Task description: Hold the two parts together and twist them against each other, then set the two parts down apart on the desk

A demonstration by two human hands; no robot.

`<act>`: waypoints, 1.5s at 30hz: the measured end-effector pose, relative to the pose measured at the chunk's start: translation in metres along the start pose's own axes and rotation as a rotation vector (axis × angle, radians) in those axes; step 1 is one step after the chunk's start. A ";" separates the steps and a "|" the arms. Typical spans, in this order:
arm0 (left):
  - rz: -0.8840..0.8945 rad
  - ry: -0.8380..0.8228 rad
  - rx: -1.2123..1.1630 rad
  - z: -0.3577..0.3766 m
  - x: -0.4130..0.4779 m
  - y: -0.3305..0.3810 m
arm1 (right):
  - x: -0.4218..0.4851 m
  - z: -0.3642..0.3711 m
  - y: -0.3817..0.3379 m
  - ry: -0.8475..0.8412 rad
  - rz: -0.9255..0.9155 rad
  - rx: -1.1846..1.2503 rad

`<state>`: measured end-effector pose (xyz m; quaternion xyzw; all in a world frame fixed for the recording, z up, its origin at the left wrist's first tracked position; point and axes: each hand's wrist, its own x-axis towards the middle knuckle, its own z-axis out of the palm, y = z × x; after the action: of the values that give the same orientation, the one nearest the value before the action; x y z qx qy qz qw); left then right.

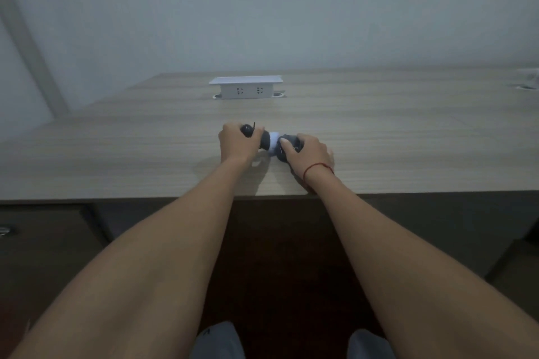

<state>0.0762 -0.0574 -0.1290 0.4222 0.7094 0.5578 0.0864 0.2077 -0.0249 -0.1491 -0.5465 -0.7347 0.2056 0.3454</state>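
Observation:
Both hands meet over a small dark grey and white object [269,141] near the front middle of the wooden table [379,131]. My left hand [237,143] grips its dark left end, fingers curled round it, and a thin black piece sticks up above the knuckles. My right hand [309,151] grips the dark right end, thumb pressed near the white middle band. A red string circles my right wrist. Most of the object is hidden by my fingers, and what it is cannot be told.
A white pop-up socket box [245,87] with two outlets stands on the table further back. A pale wall rises behind the table. A second desk opening [526,86] shows at the far right edge. Dark cabinet fronts [46,230] lie below the table's front edge.

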 end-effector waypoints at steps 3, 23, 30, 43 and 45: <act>-0.011 -0.006 0.052 0.000 -0.003 -0.003 | -0.001 -0.001 -0.001 0.003 0.007 0.042; -0.038 -0.088 -0.082 -0.009 -0.006 -0.008 | 0.000 -0.001 -0.004 0.032 0.085 0.015; 0.121 0.047 -0.085 0.003 -0.011 0.008 | 0.000 -0.004 -0.005 0.033 0.077 0.009; 0.154 0.035 0.114 0.004 -0.016 -0.006 | -0.004 -0.003 -0.006 0.037 0.088 -0.010; 0.149 0.066 0.071 0.003 -0.014 -0.004 | -0.004 -0.004 -0.007 0.040 0.087 -0.012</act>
<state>0.0848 -0.0645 -0.1386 0.4581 0.6975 0.5509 0.0063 0.2068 -0.0309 -0.1429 -0.5838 -0.7045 0.2052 0.3474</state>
